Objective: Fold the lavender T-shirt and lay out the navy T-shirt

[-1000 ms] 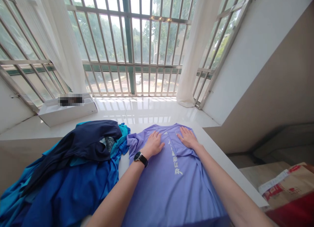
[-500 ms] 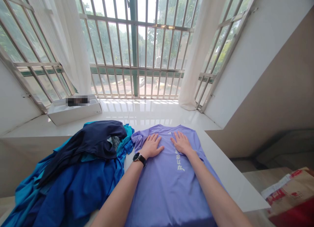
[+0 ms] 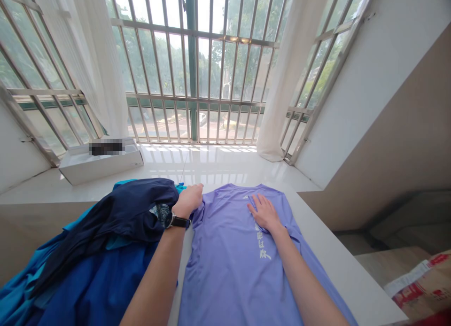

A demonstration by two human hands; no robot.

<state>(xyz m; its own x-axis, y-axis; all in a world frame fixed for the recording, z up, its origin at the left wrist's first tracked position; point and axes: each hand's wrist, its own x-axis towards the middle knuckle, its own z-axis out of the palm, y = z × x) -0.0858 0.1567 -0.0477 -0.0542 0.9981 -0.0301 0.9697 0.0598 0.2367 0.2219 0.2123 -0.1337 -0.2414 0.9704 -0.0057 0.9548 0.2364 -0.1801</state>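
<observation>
A lilac T-shirt (image 3: pixel 232 255) with white printed characters lies spread flat on the white sill (image 3: pixel 218 164) in front of me. My right hand (image 3: pixel 265 213) rests flat on its upper chest, fingers stretched out. My left hand (image 3: pixel 189 199), with a black watch at the wrist, is closed on the shirt's left shoulder or sleeve edge, right beside the pile of blue clothes (image 3: pixel 102 241).
A dark navy garment (image 3: pixel 130 211) tops the blue pile at the left. A long white box (image 3: pixel 100 159) lies at the back left under the barred window. White curtains (image 3: pixel 278 81) hang at both sides. A cardboard parcel (image 3: pixel 423 283) sits low right, beyond the sill's edge.
My left hand has left the middle of the shirt, moved left to its shoulder edge and closed there. The right hand stays flat on the chest.
</observation>
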